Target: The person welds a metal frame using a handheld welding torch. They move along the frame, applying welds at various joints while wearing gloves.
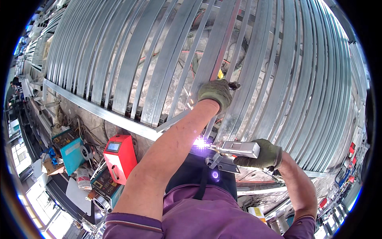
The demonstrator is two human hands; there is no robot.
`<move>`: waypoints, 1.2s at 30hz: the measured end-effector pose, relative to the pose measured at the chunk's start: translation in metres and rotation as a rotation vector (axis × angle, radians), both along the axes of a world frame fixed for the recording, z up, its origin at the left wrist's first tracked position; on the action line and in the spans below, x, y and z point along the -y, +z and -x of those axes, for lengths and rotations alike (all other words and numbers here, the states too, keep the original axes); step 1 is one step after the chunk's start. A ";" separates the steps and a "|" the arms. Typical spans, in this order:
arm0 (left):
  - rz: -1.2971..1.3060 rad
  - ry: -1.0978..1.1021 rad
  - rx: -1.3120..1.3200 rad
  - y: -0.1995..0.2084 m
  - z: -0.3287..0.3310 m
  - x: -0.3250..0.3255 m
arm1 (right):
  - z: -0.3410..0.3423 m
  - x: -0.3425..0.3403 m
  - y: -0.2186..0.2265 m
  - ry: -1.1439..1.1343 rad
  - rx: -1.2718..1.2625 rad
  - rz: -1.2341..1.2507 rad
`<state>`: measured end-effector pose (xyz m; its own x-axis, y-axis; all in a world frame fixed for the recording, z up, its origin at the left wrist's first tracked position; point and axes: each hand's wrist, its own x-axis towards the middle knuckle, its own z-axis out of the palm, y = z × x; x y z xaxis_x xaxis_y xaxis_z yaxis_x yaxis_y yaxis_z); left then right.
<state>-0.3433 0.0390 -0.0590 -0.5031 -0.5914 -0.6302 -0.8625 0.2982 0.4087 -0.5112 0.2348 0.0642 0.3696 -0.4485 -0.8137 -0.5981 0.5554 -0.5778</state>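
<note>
My right hand, in a dark green glove, grips a silver, box-shaped handheld welding torch. From the torch's nozzle, a bright violet-white arc with sparks burns at the near side of a metal frame. My left hand, in a matching glove, reaches across over one of the flat grey metal tubes. Its fingers are closed around something dark, whose end sticks out at the right. Just above the glove shows a small yellow piece. My left forearm hides part of the frame's near rail.
Long metal tubes lie side by side with gaps across the work area. A red machine with a small screen stands at the lower left, beside teal machines and tangled cables. A metal bracket plate is below the torch.
</note>
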 end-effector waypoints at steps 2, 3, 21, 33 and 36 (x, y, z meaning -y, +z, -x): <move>-0.009 0.017 0.002 0.007 0.001 -0.001 | 0.000 0.001 0.002 0.042 -0.020 0.007; -0.013 0.026 0.002 0.010 0.002 -0.001 | 0.000 0.002 0.003 0.062 -0.030 0.010; 0.017 0.012 0.003 0.000 0.002 -0.001 | 0.000 -0.004 0.009 -0.010 -0.066 -0.028; 0.004 -0.005 0.038 0.001 0.002 0.000 | 0.005 -0.015 0.006 -0.022 -0.053 0.041; -0.011 -0.002 0.034 0.002 0.002 0.001 | 0.005 -0.014 0.006 0.018 -0.070 0.037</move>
